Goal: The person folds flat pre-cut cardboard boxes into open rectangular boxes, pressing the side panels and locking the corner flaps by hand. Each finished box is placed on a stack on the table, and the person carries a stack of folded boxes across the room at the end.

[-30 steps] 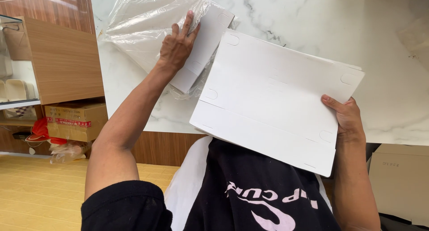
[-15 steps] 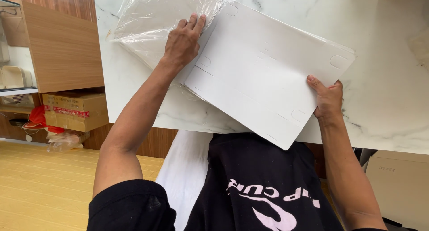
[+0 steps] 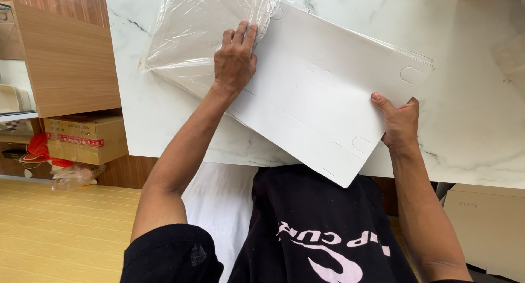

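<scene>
Head view: left hand (image 3: 235, 56) lies flat on the thin, light, flexible white card sheet (image 3: 322, 91) while right hand (image 3: 399, 121) pinches its edge, the slippery plastic wrap (image 3: 202, 26) lying beyond the left hand's fingers.

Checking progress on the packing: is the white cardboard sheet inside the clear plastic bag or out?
Partly in. The cardboard sheet has its far end under the plastic bag; the rest lies bare, right hand gripping its edge.

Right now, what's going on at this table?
A person at a white marble table handles a flat white die-cut cardboard sheet. The left hand presses flat on the sheet where it meets a clear plastic bag holding more white sheets. The right hand grips the sheet's right edge. The sheet's near corner hangs over the table edge. A cardboard box sits on the floor to the left.
</scene>
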